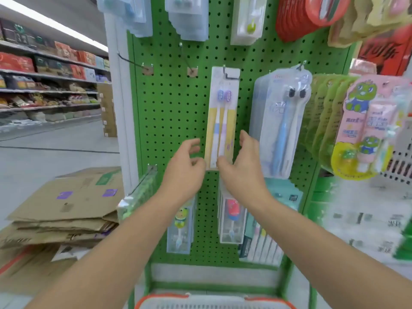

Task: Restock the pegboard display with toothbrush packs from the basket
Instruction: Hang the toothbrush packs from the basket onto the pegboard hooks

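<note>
Presently: yellow pack (220, 121) on its pegboard (178, 112) hook — my left hand (186, 168) and right hand (239, 166) flank its foot, grips spread, holding nothing; basket (214, 301) below.

A shop: stocked aisle shelves (49, 85), a green pegboard (174, 112) hung with packaged toothbrushes (223, 117).

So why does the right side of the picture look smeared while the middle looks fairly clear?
In the head view, the yellow toothbrush pack and both hands, left hand and right hand, are fairly sharp; the frog-print packs at the right edge are blurred and stretched by the wide lens; the ceiling light strip is blown out white; lighting is flat, with hardly any shadows.
</note>
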